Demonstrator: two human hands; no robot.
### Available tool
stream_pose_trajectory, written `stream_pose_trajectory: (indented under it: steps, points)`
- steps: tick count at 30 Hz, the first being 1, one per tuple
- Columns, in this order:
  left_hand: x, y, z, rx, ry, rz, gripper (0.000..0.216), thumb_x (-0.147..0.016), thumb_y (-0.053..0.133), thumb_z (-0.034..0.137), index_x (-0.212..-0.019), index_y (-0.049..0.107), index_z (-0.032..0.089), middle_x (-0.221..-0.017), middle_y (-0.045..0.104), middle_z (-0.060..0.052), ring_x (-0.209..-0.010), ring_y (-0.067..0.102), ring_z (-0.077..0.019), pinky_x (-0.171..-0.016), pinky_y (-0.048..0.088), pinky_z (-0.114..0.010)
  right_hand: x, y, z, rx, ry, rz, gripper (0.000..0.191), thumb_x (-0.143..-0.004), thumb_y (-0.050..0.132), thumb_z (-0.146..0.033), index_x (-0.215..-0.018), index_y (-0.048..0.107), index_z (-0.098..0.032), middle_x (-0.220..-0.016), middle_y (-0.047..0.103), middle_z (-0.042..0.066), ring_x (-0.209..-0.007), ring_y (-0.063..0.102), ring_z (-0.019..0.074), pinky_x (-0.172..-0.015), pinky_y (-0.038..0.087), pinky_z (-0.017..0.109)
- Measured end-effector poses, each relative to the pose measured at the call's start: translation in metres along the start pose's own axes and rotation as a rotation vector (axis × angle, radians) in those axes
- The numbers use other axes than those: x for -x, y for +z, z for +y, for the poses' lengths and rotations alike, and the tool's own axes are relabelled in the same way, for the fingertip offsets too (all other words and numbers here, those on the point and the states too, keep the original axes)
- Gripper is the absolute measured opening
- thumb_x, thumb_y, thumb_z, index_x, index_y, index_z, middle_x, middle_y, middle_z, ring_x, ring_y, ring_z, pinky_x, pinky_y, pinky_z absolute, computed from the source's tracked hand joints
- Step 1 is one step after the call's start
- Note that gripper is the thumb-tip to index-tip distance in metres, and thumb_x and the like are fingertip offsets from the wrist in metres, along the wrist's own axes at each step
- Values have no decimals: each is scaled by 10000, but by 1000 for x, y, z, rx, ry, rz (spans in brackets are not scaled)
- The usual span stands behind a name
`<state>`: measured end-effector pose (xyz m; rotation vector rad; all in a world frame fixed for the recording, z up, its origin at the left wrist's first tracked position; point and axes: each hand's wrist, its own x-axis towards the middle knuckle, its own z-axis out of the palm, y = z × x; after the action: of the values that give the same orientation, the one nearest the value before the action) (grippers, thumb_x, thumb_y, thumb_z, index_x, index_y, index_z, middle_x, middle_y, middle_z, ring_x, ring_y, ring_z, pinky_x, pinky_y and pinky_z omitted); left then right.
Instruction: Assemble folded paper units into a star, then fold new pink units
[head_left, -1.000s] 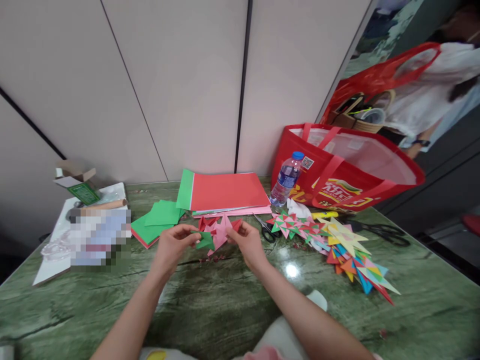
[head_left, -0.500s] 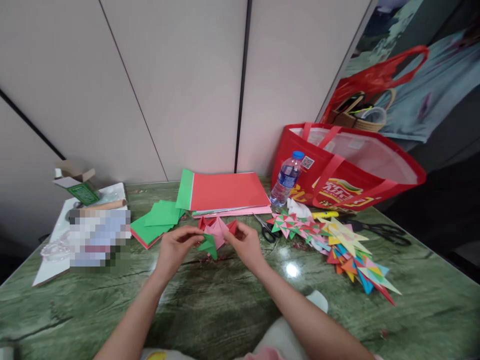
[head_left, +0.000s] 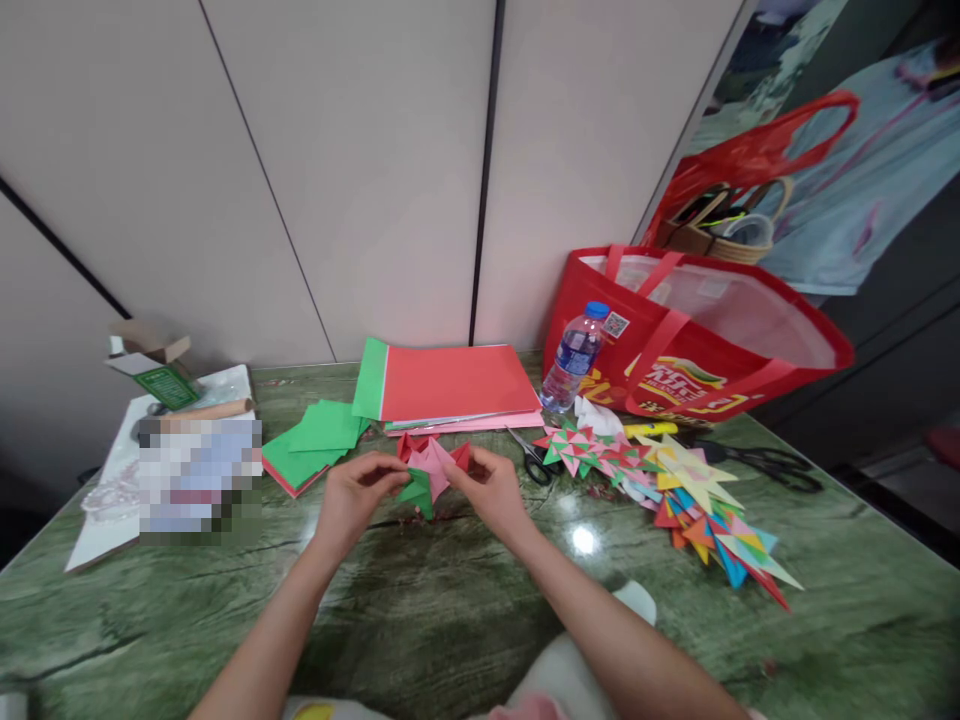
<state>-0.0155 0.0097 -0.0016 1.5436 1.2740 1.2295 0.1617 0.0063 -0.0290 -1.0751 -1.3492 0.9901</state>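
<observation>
Left hand [head_left: 354, 498]: fingers are clamping green folded paper [head_left: 417, 489]; right hand [head_left: 493, 488]: fingers are pinching pink-and-red folded paper [head_left: 430, 460]; both pieces are meeting over the middle tabletop [head_left: 420, 600], their join looking incomplete; paper stars [head_left: 600, 451], right, are looking finished; green sheets [head_left: 328, 428], left, are lying unfolded.

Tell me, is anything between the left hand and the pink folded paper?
Yes, the green folded piece: the left hand pinches it, and it overlaps the near-left side of the pink folded paper. Nothing visible blocks the right hand, which is touching the pink folded paper.
</observation>
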Motion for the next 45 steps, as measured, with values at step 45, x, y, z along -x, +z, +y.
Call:
stream_pose_trajectory:
  steps: [45]
  points:
    - [5, 9, 0, -95, -14, -80, 119, -653, 655, 255, -706, 648, 148, -471, 518, 50, -375, 414, -67, -357, 330, -167, 4, 3, -3, -539, 521, -130, 313, -446, 804, -348, -625, 663, -134, -611, 643, 0, -551, 581, 123, -506, 510, 251]
